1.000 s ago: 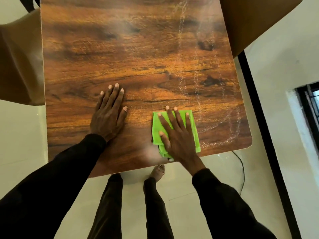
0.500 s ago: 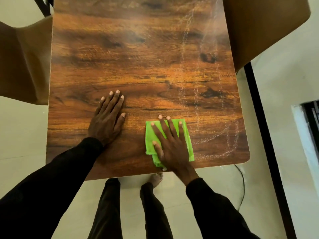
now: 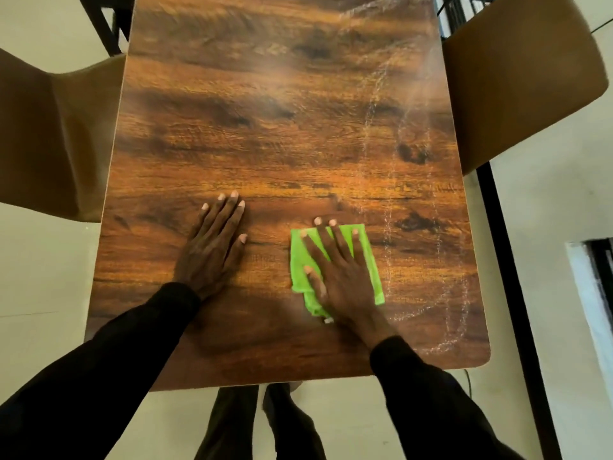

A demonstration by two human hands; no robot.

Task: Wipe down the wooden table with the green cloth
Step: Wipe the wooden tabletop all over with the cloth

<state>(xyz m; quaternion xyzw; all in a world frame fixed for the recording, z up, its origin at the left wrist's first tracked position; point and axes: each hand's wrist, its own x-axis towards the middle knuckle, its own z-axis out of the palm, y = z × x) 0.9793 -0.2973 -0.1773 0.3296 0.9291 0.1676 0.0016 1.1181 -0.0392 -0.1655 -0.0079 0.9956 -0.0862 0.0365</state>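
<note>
On the head camera I see the right hand (image 3: pixel 341 270) spread flat, fingers straight, pressing the folded green cloth (image 3: pixel 372 277) onto the wooden table (image 3: pixel 265 127) at lower centre-right. The cloth's long axis runs bottom to top of frame, its top leaning slightly left. The left hand (image 3: pixel 212 250) lies flat on the bare wood, apart from the cloth.

Head view, steeply down onto table (image 3: pixel 265 144)

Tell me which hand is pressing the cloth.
The right hand, spread flat on the green cloth; the left hand rests on bare wooden table.
</note>
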